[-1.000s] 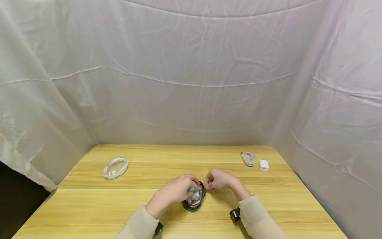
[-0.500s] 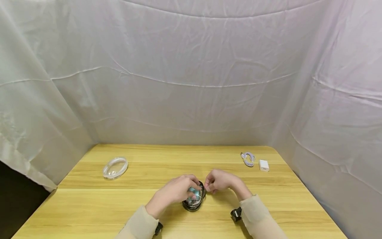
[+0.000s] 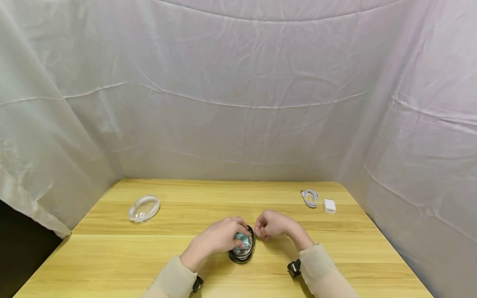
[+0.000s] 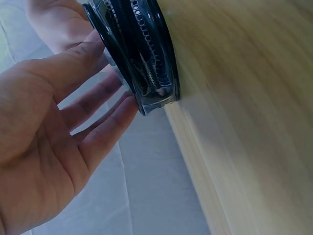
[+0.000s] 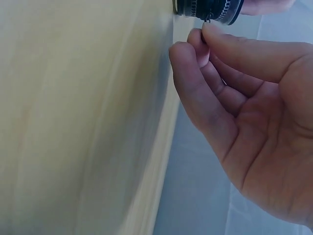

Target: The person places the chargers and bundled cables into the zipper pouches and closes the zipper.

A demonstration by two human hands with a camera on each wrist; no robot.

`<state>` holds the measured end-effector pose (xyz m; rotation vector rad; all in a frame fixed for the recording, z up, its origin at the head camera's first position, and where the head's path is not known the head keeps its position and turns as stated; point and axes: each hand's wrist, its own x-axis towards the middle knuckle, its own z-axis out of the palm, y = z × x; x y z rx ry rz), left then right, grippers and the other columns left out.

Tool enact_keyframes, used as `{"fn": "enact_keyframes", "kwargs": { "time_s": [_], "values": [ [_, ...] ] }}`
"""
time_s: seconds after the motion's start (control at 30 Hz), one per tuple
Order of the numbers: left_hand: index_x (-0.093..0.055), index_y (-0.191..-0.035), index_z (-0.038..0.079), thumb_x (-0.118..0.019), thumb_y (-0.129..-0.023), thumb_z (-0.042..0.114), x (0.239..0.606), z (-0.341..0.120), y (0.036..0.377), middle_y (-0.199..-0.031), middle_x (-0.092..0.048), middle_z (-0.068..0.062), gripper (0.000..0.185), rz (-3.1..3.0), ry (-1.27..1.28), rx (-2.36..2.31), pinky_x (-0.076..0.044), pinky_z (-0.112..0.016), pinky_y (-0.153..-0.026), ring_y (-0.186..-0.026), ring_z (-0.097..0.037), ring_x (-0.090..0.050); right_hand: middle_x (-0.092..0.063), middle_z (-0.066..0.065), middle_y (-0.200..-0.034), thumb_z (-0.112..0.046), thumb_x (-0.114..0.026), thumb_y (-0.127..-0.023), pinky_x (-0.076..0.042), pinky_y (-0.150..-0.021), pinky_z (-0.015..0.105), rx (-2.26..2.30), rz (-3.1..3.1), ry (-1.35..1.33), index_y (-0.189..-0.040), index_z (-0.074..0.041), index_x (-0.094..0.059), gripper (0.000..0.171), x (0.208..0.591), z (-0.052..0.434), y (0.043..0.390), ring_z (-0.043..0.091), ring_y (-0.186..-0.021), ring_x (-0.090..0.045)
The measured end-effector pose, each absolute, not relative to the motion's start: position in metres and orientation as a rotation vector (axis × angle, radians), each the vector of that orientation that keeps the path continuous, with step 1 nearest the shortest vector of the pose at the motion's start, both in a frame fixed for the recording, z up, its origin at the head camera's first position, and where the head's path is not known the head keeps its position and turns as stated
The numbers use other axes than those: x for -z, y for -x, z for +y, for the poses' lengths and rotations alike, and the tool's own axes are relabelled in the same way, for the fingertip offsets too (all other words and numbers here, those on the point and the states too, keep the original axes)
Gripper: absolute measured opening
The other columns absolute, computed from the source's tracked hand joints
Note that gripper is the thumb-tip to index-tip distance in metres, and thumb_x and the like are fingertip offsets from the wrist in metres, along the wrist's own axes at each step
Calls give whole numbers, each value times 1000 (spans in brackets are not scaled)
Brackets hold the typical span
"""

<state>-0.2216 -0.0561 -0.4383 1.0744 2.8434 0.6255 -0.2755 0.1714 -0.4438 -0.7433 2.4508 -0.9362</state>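
The step in hand appears to be working the zip of a small round pouch [image 3: 241,258], though whether it is being drawn shut or undone cannot be told from this moment. The pouch sits on the wooden table [image 3: 108,256], near the middle of the scene, black-rimmed, with clear panels and a teal patch showing at its top. The left hand [image 3: 219,236] comes over it from the left, thumb and fingers bent and moderately spread, gripping the top and rim to steady it. At the right side the right hand [image 3: 273,224] is drawn in narrow, thumb and forefinger pinched on what looks like the zip pull [image 5: 208,20], the other fingers curled in behind; the pull itself is mostly covered by the fingertips. The next move, as I judge it, calls for the left hand to hold the pouch firm while the right draws the pull along the toothed track [image 4: 146,39] without catching the lining. Well apart lie a clear round case [image 3: 132,212] at far left and, at far right, a coiled pale cable [image 3: 307,202] beside a white charger block [image 3: 329,206].
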Motion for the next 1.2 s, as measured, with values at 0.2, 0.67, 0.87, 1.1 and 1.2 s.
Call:
{"fn": "enact_keyframes", "kwargs": {
  "time_s": [0.2, 0.67, 0.87, 1.1, 1.2],
  "values": [
    [-80, -117, 14, -84, -89, 22, 436, -56, 220, -124, -68, 3, 29, 2864, -1089, -601, -56, -25, -90, -109, -12, -65, -68, 5, -82, 6, -68, -94, -62, -66, 34, 953, 2490, 732, -88, -1, -70, 9, 446, 166, 275, 18, -72, -66],
    [-80, -115, 13, -84, -89, 15, 432, -60, 221, -134, -66, 1, 27, 2843, -1175, -614, -55, -30, -99, -122, -18, -62, -69, 8, -83, 10, -63, -95, -60, -66, 38, 970, 2540, 785, -89, 0, -69, 13, 445, 156, 271, 23, -73, -68],
    [-81, -115, 14, -84, -88, 17, 433, -61, 222, -131, -69, 1, 27, 2844, -1143, -616, -55, -30, -98, -120, -18, -64, -70, 7, -82, 8, -66, -95, -61, -67, 36, 975, 2524, 774, -88, -1, -71, 13, 446, 157, 273, 22, -72, -68],
    [-81, -113, 16, -84, -88, 20, 437, -60, 224, -129, -70, 4, 26, 2858, -1100, -612, -56, -30, -98, -119, -17, -65, -70, 5, -81, 7, -68, -94, -62, -67, 34, 967, 2509, 767, -86, -3, -71, 13, 449, 160, 276, 21, -72, -68],
    [-82, -112, 16, -84, -88, 19, 437, -59, 224, -128, -70, 4, 25, 2868, -1091, -616, -56, -30, -96, -118, -17, -66, -70, 6, -82, 7, -68, -94, -62, -68, 33, 964, 2505, 761, -87, -2, -71, 12, 448, 161, 276, 21, -73, -68]
  ]
}}
